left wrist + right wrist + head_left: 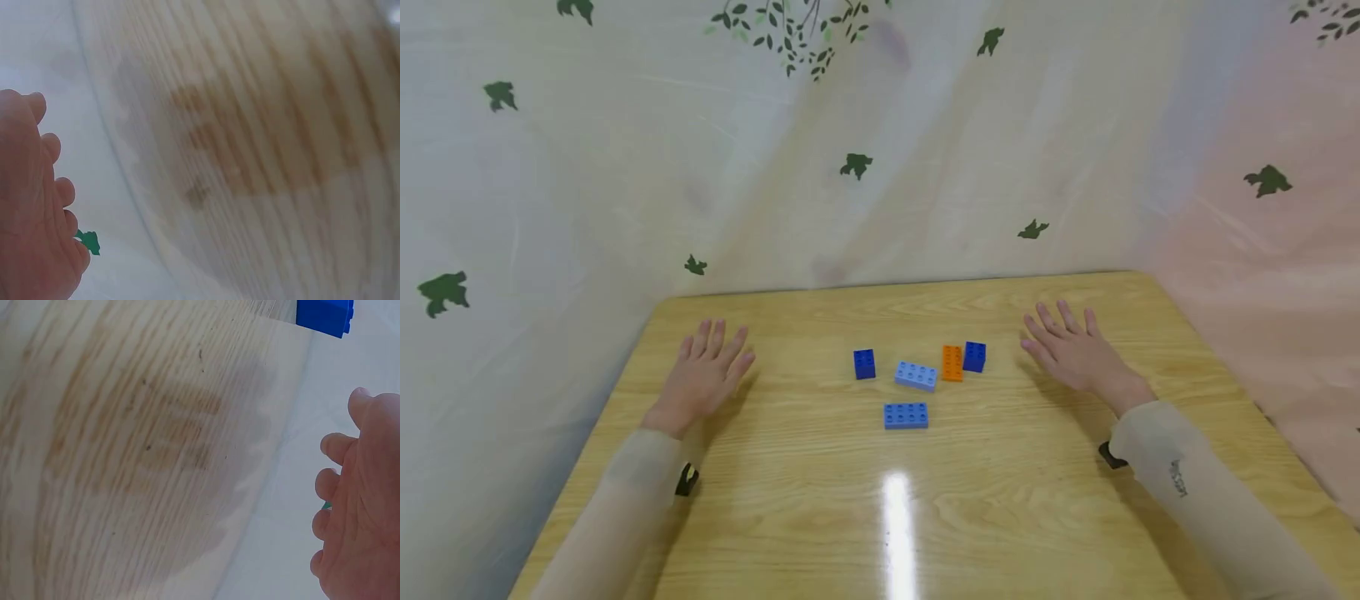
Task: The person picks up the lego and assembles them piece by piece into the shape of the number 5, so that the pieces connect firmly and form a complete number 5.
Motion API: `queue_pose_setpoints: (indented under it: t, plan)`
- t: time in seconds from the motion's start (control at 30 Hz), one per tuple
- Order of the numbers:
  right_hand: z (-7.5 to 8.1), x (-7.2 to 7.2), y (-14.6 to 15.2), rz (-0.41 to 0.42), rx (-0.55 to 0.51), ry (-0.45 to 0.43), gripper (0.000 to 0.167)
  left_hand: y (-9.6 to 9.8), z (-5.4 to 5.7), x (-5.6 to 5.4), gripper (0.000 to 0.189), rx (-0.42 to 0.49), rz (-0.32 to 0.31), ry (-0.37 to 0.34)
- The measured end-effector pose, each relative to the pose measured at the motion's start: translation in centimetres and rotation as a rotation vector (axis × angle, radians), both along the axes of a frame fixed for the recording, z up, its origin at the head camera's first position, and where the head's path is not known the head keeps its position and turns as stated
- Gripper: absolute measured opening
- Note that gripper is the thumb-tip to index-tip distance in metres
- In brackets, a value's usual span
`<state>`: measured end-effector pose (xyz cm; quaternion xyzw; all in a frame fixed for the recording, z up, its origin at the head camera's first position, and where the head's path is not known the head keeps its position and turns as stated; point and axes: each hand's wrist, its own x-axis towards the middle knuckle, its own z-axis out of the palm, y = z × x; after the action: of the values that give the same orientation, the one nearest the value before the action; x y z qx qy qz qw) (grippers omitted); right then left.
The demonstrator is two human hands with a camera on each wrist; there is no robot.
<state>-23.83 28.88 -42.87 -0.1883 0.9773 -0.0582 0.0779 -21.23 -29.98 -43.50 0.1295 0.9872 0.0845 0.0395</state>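
Observation:
Both hands are held palm down over the wooden table with fingers spread, holding nothing. My left hand [703, 375] is to the left of the toy bricks and apart from them. On the right side my right hand [1078, 354] is nearest to a small dark blue brick [975, 357]. Beside that brick lies an orange brick [952, 363]. A light blue brick [916, 376] lies slantwise in the middle, and a medium blue brick [906, 416] is nearer the front. Another dark blue brick [864, 364] stands at the group's left. One blue brick [324, 314] shows in the right wrist view.
The wooden table [790, 517] reaches back to a pale cloth backdrop [760, 192] printed with green birds and leaves. Cloth also hangs along the left and right sides. A bright light reflection falls on the table's front middle.

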Motion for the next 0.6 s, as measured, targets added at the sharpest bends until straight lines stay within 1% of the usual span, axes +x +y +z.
queue_pose_setpoints:
  t: [0.1, 0.23, 0.37, 0.43, 0.53, 0.6]
  plan:
    - [0.2, 0.1, 0.0, 0.002, 0.001, -0.009, 0.074, 0.6, 0.2, -0.1, 0.071, 0.006, -0.006, -0.002]
    - [0.6, 0.0, -0.5, 0.019, -0.013, -0.016, 0.073, 1.5, 1.0, 0.0, 0.074, 0.021, -0.018, 0.008]
    - [0.9, -0.1, -0.9, 0.03, -0.045, -0.03, 0.073, 2.7, 1.7, 0.3, 0.075, 0.073, -0.037, -0.004]
    - [0.9, -0.1, -1.1, 0.031, -0.086, -0.048, 0.073, 3.3, 1.7, 0.3, 0.076, 0.141, -0.041, -0.034]
    - [1.0, -0.3, -1.5, 0.029, -0.178, -0.074, 0.073, 4.2, 1.8, 0.2, 0.079, 0.266, -0.042, -0.083]
    - [1.2, -0.4, -1.9, 0.031, -0.256, -0.088, 0.072, 5.1, 2.0, 0.3, 0.082, 0.371, -0.038, -0.136]
